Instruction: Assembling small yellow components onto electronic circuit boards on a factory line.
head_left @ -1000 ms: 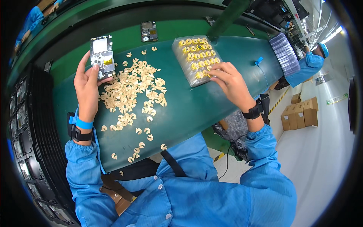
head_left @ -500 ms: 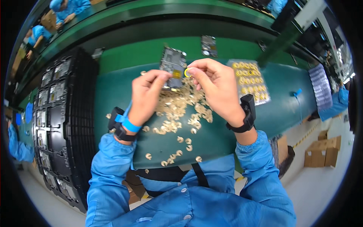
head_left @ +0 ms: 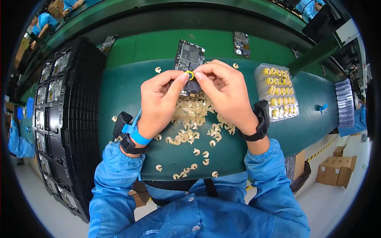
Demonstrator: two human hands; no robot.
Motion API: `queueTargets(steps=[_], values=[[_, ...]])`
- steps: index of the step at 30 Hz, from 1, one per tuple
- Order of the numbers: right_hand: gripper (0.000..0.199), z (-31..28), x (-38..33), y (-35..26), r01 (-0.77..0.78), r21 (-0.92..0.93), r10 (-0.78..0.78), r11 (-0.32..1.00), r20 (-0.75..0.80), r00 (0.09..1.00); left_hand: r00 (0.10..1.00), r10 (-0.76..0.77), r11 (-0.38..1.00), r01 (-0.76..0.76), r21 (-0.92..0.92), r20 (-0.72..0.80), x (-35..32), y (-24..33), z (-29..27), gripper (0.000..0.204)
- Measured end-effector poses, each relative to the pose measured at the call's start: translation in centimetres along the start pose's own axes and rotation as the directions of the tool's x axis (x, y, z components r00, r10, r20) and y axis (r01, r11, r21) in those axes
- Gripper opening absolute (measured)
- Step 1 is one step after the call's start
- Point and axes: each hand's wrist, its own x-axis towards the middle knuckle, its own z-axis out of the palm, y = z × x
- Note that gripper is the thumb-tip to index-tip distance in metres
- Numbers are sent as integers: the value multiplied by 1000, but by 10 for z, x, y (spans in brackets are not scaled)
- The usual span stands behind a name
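A small yellow ring [head_left: 193,75] is pinched between the fingertips of both my hands. My left hand [head_left: 158,101] grips its left side with thumb and forefinger, and my right hand [head_left: 224,91] touches its right edge, fingers closed. Just beneath lies a dark circuit board [head_left: 189,53], its lower part partly covered by my fingers. Many pale tan C-shaped pieces [head_left: 190,111] are heaped below the board and scattered toward the table's near edge. My left wrist wears a blue strap [head_left: 139,136].
To the right is a clear tray [head_left: 286,118] holding rows of yellow rings. Tall black trays [head_left: 85,119] with boards are stacked at left. More boards [head_left: 241,43] lie on the green strip beyond. Stacked clear plastic trays [head_left: 344,103] stand far right. Co-workers sit across the line.
My left hand has come over to the yellow ring, which my right hand held alone before. The hands are now close together over the board. The view has shifted slightly.
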Motion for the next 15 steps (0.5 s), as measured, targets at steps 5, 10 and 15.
queueTargets(steps=[5, 10, 15], values=[[12, -2, -1, 0, 70, -69, -69, 995, 21, 997, 1000, 2, 999, -2, 48, 3, -1, -2, 1, 14], [12, -2, -3, -1, 80, -92, -80, 992, 2, 997, 1000, 19, 999, -19, 32, 16, -2, -3, 3, 14], [11, 0, -5, -4, 81, -143, -82, 986, 4, 997, 999, 33, 999, -33, -8, -29, -1, -3, 6, 14]])
